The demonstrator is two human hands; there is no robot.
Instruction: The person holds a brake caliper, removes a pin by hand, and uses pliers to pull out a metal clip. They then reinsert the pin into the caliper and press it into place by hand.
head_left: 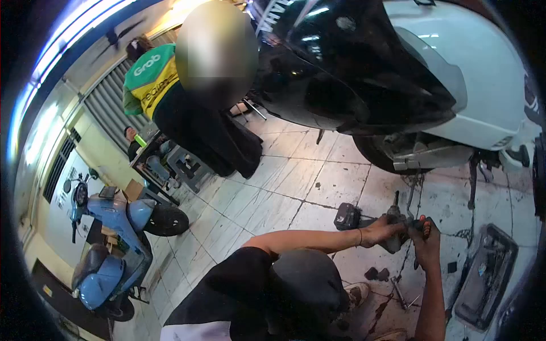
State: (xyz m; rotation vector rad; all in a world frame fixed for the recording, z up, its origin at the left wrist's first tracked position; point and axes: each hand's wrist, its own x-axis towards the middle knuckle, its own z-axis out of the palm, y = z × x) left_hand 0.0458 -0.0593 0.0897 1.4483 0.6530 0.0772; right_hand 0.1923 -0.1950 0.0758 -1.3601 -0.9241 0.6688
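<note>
Low over the tiled floor, my left hand (380,232) is closed around a dark metal part (393,243) with a rod pointing up from it. My right hand (425,236) is closed on a tool (423,221) with orange on its handle, held against the right side of that part. A curved metal piece rises between the two hands. Left of my left hand, a small black box-like part (346,216) rests on the floor. Below the hands lie some small dark pieces (376,274) and a metal tool (399,292). The exact contact point is too small to make out.
A black and white scooter (364,74) stands ahead, its wheel (378,153) near my hands. On the right lies a black tray (486,278). A blue scooter (122,227) stands at left. One person in a green jacket (153,74) stands behind; another sits by a table.
</note>
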